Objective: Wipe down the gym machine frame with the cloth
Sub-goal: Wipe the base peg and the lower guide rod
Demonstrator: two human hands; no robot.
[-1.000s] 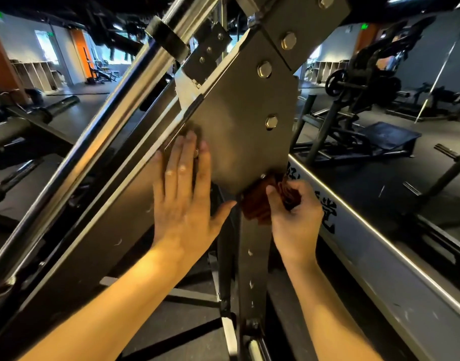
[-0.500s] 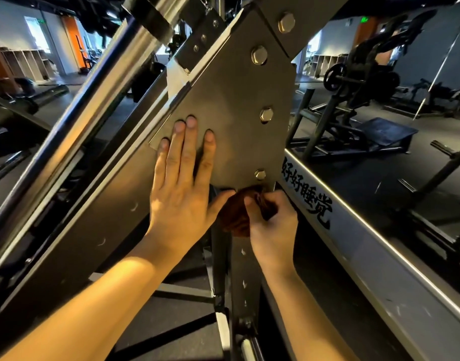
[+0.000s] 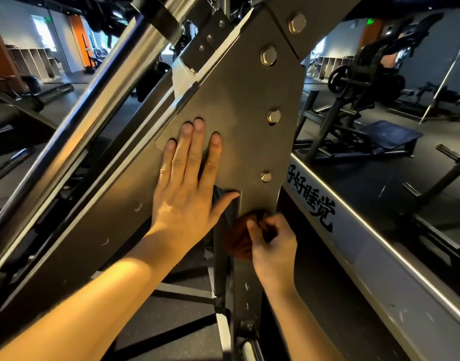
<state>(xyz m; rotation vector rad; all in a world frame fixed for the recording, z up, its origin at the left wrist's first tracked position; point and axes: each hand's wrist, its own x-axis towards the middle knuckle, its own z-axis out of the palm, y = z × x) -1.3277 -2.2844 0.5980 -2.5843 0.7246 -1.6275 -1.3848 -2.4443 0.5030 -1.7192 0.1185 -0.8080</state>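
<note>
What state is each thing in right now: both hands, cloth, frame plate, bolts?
left hand, flat on the plate, fingers straight.
right hand, gripping the cloth.
cloth, bunched up, pressed against the plate's lower end.
plate, bare grey metal, fixed to the frame.
bolts, seated in place along the plate's right side.

The room is dim. Warm light from the left strikes the left arm (image 3: 98, 295) and glares on the steel tube (image 3: 93, 87). Lines bend near the edges; the cloth (image 3: 238, 239) looks blurred.
</note>
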